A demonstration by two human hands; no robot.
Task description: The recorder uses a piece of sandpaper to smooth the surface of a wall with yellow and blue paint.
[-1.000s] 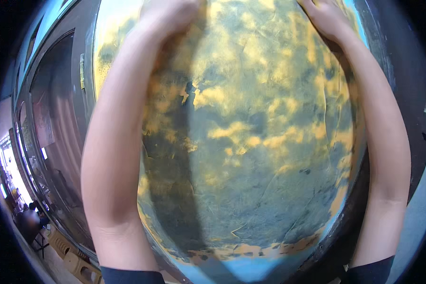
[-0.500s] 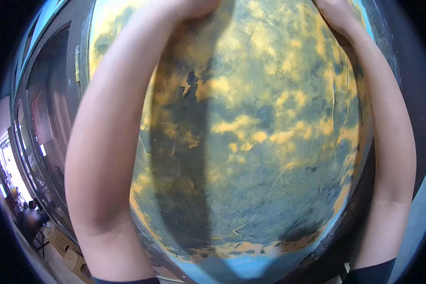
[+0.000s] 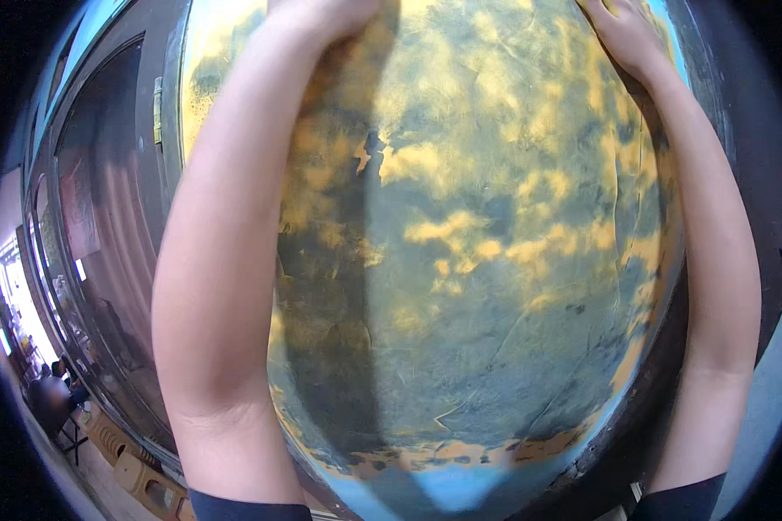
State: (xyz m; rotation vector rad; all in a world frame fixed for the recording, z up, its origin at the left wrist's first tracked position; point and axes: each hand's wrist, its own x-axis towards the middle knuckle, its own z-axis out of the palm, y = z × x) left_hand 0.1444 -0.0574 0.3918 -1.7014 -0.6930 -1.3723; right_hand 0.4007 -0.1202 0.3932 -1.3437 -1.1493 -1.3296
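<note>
Both my arms reach up in front of a tall panel [image 3: 495,347] with patchy yellow and grey-green paint and a light blue strip along its bottom. My left hand [image 3: 334,13] is at the top edge of the picture, against the panel's upper left part; its fingers are cut off. At the upper right, my right hand [image 3: 621,35] lies near the panel's right edge, thumb and finger apart, with nothing visible in it. Dark flaked spots and thin cracks mark the surface, and my left arm's shadow falls across it.
A dark frame with a brass hinge [image 3: 157,110] borders the panel on the left, beside a glazed door [image 3: 104,200] with a curtain behind it. Farther off at lower left are a seated person [image 3: 52,399] and tan plastic stools [image 3: 143,482]. Dark trim [image 3: 617,451] runs along the lower right.
My left hand has moved a little left across the panel, while its elbow has shifted right. My right hand sits slightly lower in the picture, showing more fingers. The view has turned slightly left.
</note>
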